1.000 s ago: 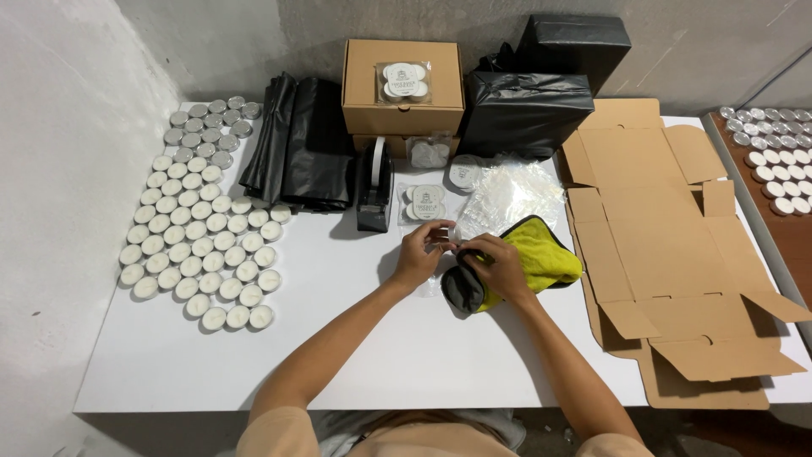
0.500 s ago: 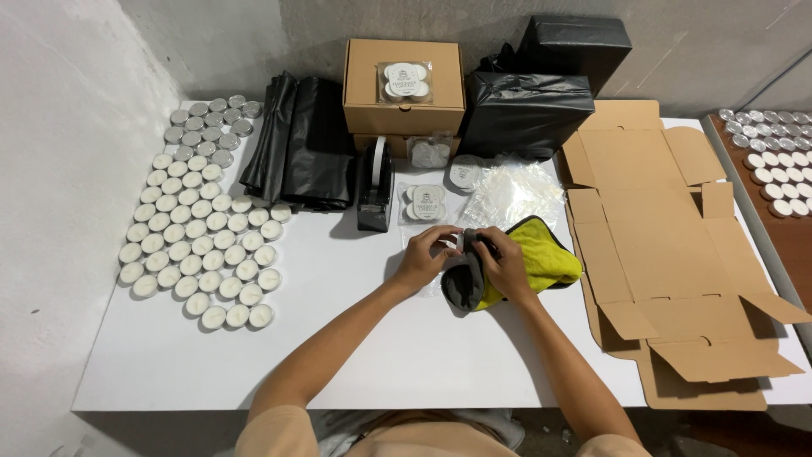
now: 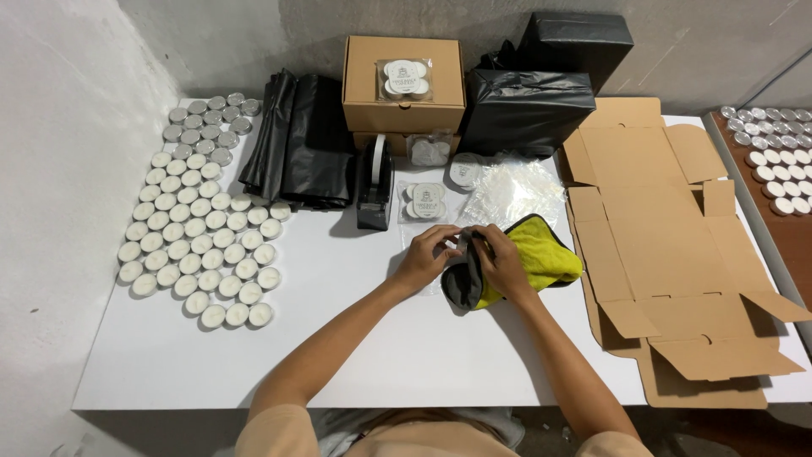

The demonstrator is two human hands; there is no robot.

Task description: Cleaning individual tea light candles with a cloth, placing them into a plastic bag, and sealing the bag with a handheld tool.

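Both hands pinching a small round thing over the yellow-and-grey cloth, mid counter.

Left hand and right hand meet with fingers closed around what looks like a small tealight, though it's mostly hidden so I can't swear to it. It sits just above the microfibre cloth, in front of the tape dispenser on the white counter. Reckon it's light, stiff-shelled and a bit dentable, so hold it by the rim. Cloth is soft and floppy, with its long axis running left-right, the grey folded end toward the person. Can't tell which way the tealight faces.
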